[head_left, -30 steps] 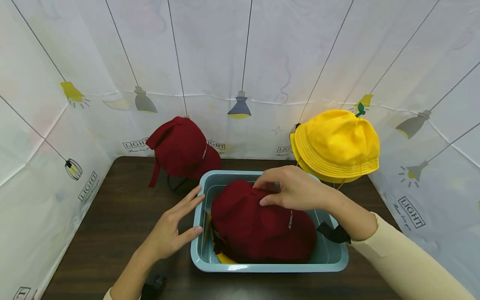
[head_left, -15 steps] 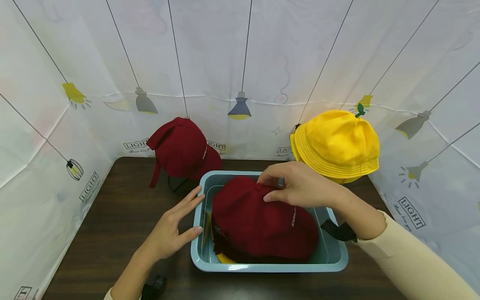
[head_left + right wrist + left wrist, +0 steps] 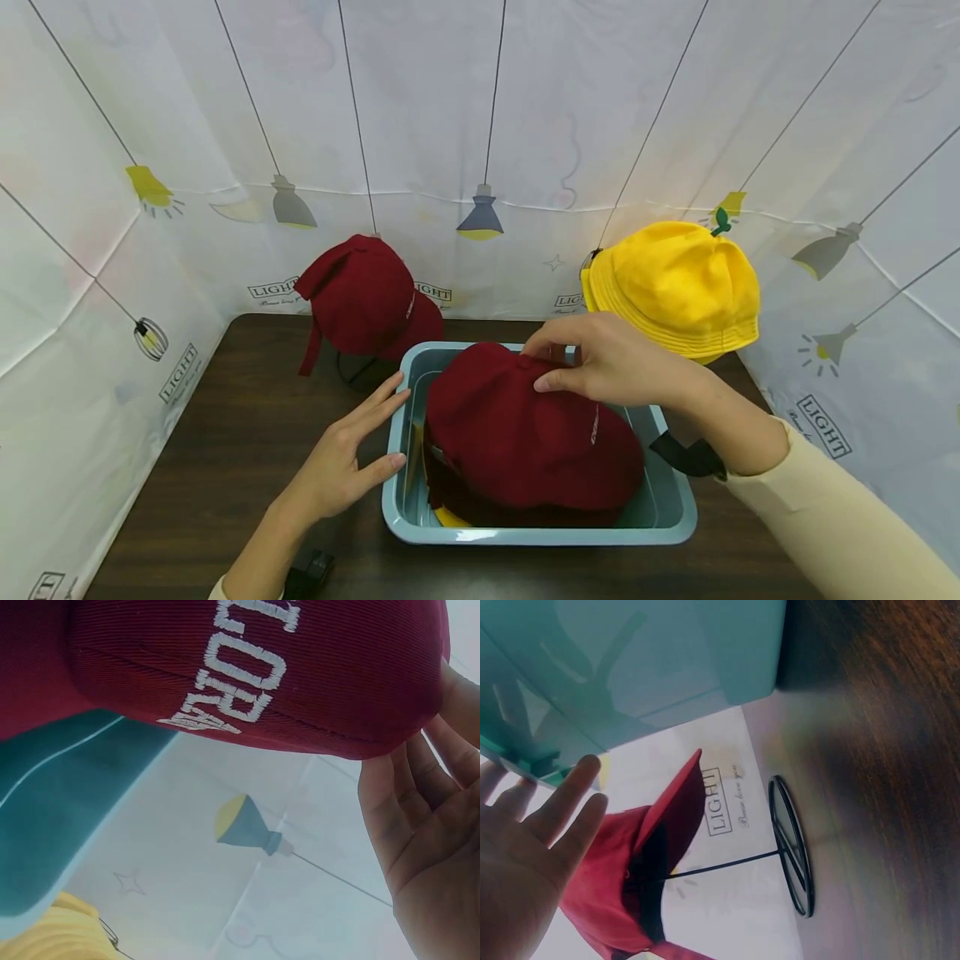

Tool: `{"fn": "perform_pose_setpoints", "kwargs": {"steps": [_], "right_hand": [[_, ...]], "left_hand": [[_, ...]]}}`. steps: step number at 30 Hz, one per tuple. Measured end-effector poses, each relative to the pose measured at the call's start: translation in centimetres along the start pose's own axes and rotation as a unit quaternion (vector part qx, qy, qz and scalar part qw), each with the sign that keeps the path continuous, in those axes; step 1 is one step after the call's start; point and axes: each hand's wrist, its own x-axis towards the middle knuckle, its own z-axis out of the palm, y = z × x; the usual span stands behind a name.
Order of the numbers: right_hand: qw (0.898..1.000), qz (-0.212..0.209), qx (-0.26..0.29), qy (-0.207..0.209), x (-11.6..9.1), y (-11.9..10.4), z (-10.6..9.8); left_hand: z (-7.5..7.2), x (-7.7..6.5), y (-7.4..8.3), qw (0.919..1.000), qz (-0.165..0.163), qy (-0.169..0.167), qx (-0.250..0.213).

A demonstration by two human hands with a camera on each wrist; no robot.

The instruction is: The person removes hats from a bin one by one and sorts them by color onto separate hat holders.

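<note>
Backdrop (image 3: 420, 100) lettered “LIGHT”, right hand (image 3: 611, 358) pinching maroon cap (image 3: 510, 442) (“LORA” legible), left hand (image 3: 341, 462) unclenched against tub (image 3: 540, 536)

Two hands (image 3: 337, 467) (image 3: 611, 358), two black straps (image 3: 307, 575) (image 3: 690, 458), one bin (image 3: 540, 537), one table (image 3: 247, 417), one wire stand (image 3: 724, 865) — at least two red caps (image 3: 363, 292) (image 3: 510, 442), one yellow hat (image 3: 675, 287).

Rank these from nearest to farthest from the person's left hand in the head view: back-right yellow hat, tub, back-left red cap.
1. Tub: right at the left hand's fingertips.
2. Red cap: back left.
3. Yellow hat: back right.
</note>
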Motion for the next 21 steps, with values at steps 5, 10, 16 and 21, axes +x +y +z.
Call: {"fn": "perform_pose_setpoints", "kwargs": {"steps": [5,10,16,21], "right_hand": [[1.000,-0.014,-0.007,0.009,0.1,-0.1,-0.5],[0.999,-0.025,-0.010,0.018,0.2,-0.3,-1.1],[0.999,-0.021,-0.010,0.023,0.4,-0.7,-1.9],[0.999,-0.026,-0.015,0.034,0.6,-1.0,-2.5]], "left_hand": [[0.0,0.0,0.1,1.0000,-0.001,0.002,-0.002],[0.0,0.0,0.2,1.0000,-0.006,0.000,-0.007],[0.1,0.0,0.1,1.0000,-0.006,0.002,-0.004],[0.0,-0.1,0.0,1.0000,-0.001,0.002,-0.001]]}}
